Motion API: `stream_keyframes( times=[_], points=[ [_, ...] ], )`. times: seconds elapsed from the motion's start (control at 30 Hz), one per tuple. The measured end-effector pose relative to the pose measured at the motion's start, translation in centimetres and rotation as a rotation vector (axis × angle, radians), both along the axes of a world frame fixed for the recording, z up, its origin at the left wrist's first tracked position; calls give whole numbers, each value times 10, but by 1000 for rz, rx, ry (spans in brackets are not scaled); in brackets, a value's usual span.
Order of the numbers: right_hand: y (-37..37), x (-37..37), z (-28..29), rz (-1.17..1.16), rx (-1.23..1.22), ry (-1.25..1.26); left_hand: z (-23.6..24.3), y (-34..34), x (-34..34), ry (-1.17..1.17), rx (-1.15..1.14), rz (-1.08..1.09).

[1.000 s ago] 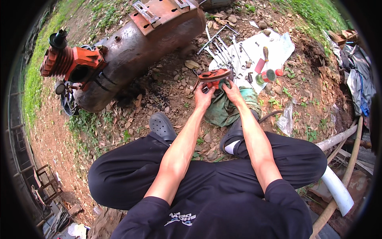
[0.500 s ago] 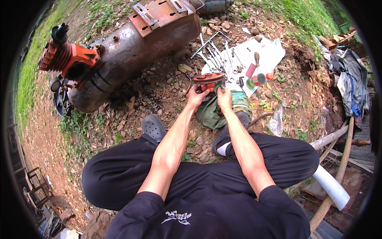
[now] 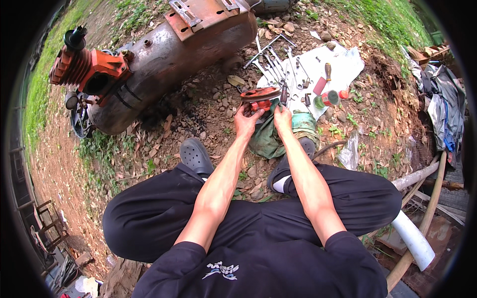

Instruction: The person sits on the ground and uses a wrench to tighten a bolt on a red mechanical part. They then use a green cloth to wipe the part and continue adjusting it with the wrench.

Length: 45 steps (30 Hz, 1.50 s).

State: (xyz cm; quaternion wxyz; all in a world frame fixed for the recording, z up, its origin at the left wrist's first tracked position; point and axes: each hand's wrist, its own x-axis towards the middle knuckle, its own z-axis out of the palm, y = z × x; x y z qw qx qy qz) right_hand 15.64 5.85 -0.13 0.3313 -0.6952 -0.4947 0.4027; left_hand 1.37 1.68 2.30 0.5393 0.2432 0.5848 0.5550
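A seated person in dark clothes works over a round orange-red metal part (image 3: 261,94) at the upper centre of the frame, the left hand (image 3: 246,121) gripping its lower left side, fingers curled and thumb pressed to it. The right hand (image 3: 282,119) has its grip closed on a bunched green cloth (image 3: 266,136), which meets the part on the right and drapes below. The part's broad disc is seen nearly edge-on, its long axis running left to right with the right end slightly higher; its narrower body points down the frame, toward the person. At upper right, a greenish jar (image 3: 320,102) with a red end lies by a white sheet's edge (image 3: 350,62), its contents impossible to make out. Wrenches (image 3: 272,63) and a screwdriver (image 3: 328,72) rest on the sheet. A rusty tank (image 3: 171,67), its interior hidden, fills the upper left beside an orange finned cylinder (image 3: 74,68).
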Motion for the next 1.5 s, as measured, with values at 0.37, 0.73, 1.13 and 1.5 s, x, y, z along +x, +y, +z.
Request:
stream_keyframes(
  times=[0.37,0.73,1.13,1.5],
  points=[
    [-7,48,37,316,-384,-403,-2,7,4,114,-16,-36],
    [23,81,52,-36,-582,-203,-15,-2,-8,160,-51,-62],
    [1,56,65,750,-729,-214,-14,0,-1,131,-33,-93],
    [35,74,3,67,-147,-448,-12,1,-4,190,-62,-127]
  ],
)
